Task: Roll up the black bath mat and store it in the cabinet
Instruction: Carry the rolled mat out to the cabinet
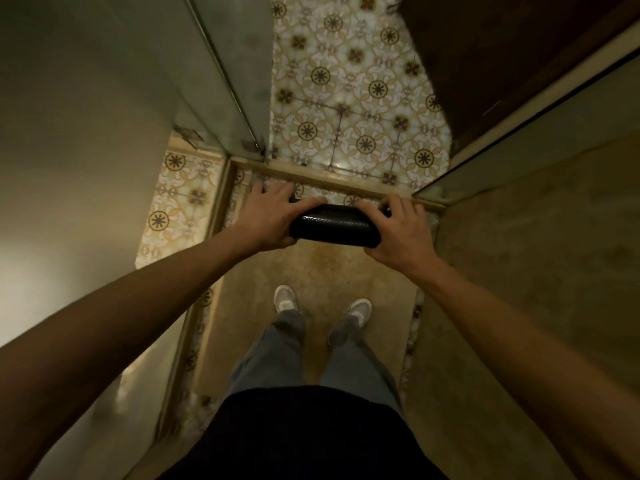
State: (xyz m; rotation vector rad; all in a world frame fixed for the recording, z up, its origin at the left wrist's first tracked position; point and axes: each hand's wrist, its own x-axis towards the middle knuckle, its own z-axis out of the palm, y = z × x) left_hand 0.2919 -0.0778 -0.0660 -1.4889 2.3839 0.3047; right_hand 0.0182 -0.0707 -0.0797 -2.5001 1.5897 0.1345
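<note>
The black bath mat [337, 224] is rolled into a tight horizontal cylinder and held up in front of me, above the floor. My left hand [273, 216] grips its left end, thumb on top and fingers stretched over the far side. My right hand [401, 226] wraps its right end, fingers curled over the top. Both hands hide the ends of the roll. No cabinet can be made out for certain.
I stand in a narrow shower stall on a beige stained floor [311, 271], my two white shoes [287, 299] below the roll. A glass door [225, 71] stands open at left. A raised threshold [311, 174] borders patterned floor tiles [346, 81]. A dark wooden panel [502, 46] is at upper right.
</note>
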